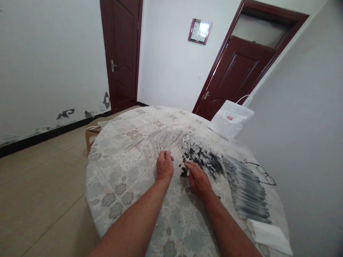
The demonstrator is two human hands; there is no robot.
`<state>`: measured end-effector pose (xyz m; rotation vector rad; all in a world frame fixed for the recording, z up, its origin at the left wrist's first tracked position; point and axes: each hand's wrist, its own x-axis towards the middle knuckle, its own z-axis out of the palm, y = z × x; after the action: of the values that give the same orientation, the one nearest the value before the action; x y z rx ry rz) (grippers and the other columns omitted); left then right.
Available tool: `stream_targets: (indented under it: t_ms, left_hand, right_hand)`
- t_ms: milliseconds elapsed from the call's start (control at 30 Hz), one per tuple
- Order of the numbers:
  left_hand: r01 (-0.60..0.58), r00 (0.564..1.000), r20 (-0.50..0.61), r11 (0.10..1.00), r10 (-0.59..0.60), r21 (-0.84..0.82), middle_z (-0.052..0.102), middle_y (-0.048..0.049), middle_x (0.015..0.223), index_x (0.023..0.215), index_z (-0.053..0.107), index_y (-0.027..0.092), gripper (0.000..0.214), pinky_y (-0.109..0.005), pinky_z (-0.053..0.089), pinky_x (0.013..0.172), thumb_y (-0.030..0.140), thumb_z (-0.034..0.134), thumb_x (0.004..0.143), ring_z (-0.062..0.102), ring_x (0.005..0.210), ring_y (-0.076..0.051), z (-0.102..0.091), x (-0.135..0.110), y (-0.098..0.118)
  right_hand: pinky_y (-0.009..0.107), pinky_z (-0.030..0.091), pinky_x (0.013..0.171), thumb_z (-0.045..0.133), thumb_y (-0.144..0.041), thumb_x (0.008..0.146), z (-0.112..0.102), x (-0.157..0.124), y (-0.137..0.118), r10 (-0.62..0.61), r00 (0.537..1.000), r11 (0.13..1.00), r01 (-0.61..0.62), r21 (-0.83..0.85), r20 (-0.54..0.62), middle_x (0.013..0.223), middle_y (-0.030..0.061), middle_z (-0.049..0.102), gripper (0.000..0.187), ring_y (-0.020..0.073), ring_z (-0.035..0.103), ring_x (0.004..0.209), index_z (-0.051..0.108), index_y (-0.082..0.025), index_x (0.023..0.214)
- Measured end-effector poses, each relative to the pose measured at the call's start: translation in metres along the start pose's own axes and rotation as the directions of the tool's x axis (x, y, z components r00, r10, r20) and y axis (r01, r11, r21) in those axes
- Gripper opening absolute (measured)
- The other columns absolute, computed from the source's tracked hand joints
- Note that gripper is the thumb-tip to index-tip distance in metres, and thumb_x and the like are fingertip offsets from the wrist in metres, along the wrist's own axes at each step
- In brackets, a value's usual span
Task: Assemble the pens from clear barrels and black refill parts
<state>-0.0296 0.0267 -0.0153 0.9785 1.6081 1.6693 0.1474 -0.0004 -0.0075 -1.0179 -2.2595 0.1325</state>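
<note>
My left hand is closed, fingers curled in, over the middle of the table; whatever it grips is hidden. Just beyond it lie many clear, thin plastic tubes that look like pen barrels. My right hand reaches down to a scatter of small black pieces, its thumb and fingers drawn together; what is between them is too small to make out. Beyond that hand is a heap of white and black pen parts, with dark thin ends pointing right.
Rows of grey pen-like sticks lie at the right, with eyeglasses beside them. A folded white item rests near the right edge. A white bag stands at the back of the round, patterned-cloth table. A stool is left.
</note>
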Motion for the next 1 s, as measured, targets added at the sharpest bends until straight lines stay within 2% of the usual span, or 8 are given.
stream_targets:
  t_ms: [300, 400, 467, 600, 667, 733, 900, 1000]
  left_hand:
    - [0.026, 0.998, 0.053, 0.995, -0.021, -0.092, 0.062, 0.0013, 0.068, 0.084, 0.056, 0.021, 0.024, -0.026, 0.046, 0.061, 0.041, 0.046, 0.091, 0.061, 0.057, -0.014, 0.001, -0.004, 0.005]
    - [-0.034, 0.993, 0.106, 0.996, 0.043, -0.086, 0.064, 0.0008, 0.069, 0.087, 0.057, 0.021, 0.025, -0.026, 0.047, 0.062, 0.043, 0.047, 0.092, 0.062, 0.059, -0.014, 0.000, -0.010, 0.009]
    - [-0.127, 0.972, 0.189, 0.990, 0.138, -0.069, 0.066, -0.0003, 0.072, 0.089, 0.059, 0.020, 0.025, -0.026, 0.048, 0.066, 0.043, 0.050, 0.092, 0.063, 0.064, -0.014, 0.000, -0.017, 0.013]
    - [-0.277, 0.869, 0.405, 0.958, 0.285, -0.079, 0.070, -0.0028, 0.081, 0.094, 0.065, 0.019, 0.024, -0.025, 0.049, 0.071, 0.041, 0.061, 0.087, 0.065, 0.073, -0.015, 0.001, -0.029, 0.019]
    - [-0.294, 0.821, 0.485, 0.951, 0.301, -0.092, 0.070, -0.0028, 0.083, 0.094, 0.067, 0.019, 0.023, -0.026, 0.049, 0.072, 0.040, 0.064, 0.085, 0.064, 0.074, -0.015, 0.002, -0.031, 0.020]
    - [-0.303, 0.797, 0.524, 0.949, 0.302, -0.086, 0.070, -0.0022, 0.084, 0.093, 0.068, 0.019, 0.022, -0.026, 0.048, 0.073, 0.040, 0.064, 0.085, 0.063, 0.074, -0.015, 0.003, -0.031, 0.020]
    - [-0.295, 0.776, 0.572, 0.955, 0.267, -0.046, 0.066, -0.0004, 0.074, 0.084, 0.068, 0.018, 0.020, -0.024, 0.046, 0.069, 0.038, 0.062, 0.086, 0.058, 0.069, -0.014, 0.005, -0.027, 0.018]
    - [-0.231, 0.825, 0.526, 0.973, 0.206, -0.018, 0.064, 0.0000, 0.070, 0.079, 0.064, 0.019, 0.022, -0.024, 0.045, 0.064, 0.039, 0.060, 0.086, 0.058, 0.065, -0.014, 0.005, -0.024, 0.018]
  right_hand:
    - [0.034, 0.053, 0.093, 0.042, -0.031, 0.099, -0.007, -0.006, -0.007, 0.150, 0.978, 0.989, -0.145, 0.040, -0.147, 0.108, 0.0070, 0.073, 0.031, 0.0200, 0.070, 0.100, 0.058, -0.022, 0.124]
    - [0.028, 0.055, 0.075, 0.039, -0.036, 0.100, -0.010, -0.008, -0.006, 0.281, 0.947, 0.959, -0.269, 0.095, -0.159, 0.091, 0.0035, 0.075, 0.034, 0.0176, 0.071, 0.077, 0.055, -0.021, 0.127]
    - [0.026, 0.054, 0.070, 0.038, -0.037, 0.101, -0.011, -0.008, -0.003, 0.328, 0.929, 0.944, -0.318, 0.083, -0.171, 0.086, 0.0026, 0.074, 0.037, 0.0169, 0.070, 0.071, 0.054, -0.019, 0.129]
    - [0.028, 0.053, 0.075, 0.042, -0.039, 0.100, -0.007, -0.007, 0.005, 0.277, 0.947, 0.955, -0.290, -0.061, -0.165, 0.102, 0.0080, 0.074, 0.038, 0.0199, 0.072, 0.083, 0.057, -0.018, 0.128]
    - [0.028, 0.053, 0.079, 0.042, -0.037, 0.100, -0.006, -0.006, 0.007, 0.217, 0.970, 0.966, -0.229, -0.118, -0.110, 0.109, 0.0100, 0.073, 0.038, 0.0210, 0.072, 0.090, 0.057, -0.017, 0.129]
    - [0.029, 0.053, 0.083, 0.043, -0.035, 0.100, -0.005, -0.005, 0.009, 0.163, 0.985, 0.975, -0.170, -0.147, -0.055, 0.116, 0.0108, 0.072, 0.039, 0.0215, 0.071, 0.097, 0.056, -0.017, 0.132]
    - [0.030, 0.053, 0.088, 0.049, -0.032, 0.097, -0.006, -0.005, 0.010, 0.124, 0.992, 0.980, -0.127, -0.153, -0.032, 0.122, 0.0114, 0.069, 0.041, 0.0218, 0.069, 0.103, 0.055, -0.017, 0.135]
    - [0.030, 0.051, 0.092, 0.050, -0.031, 0.097, -0.007, -0.003, 0.008, 0.105, 0.992, 0.991, -0.110, -0.080, -0.064, 0.123, 0.0114, 0.068, 0.042, 0.0207, 0.067, 0.105, 0.053, -0.017, 0.136]
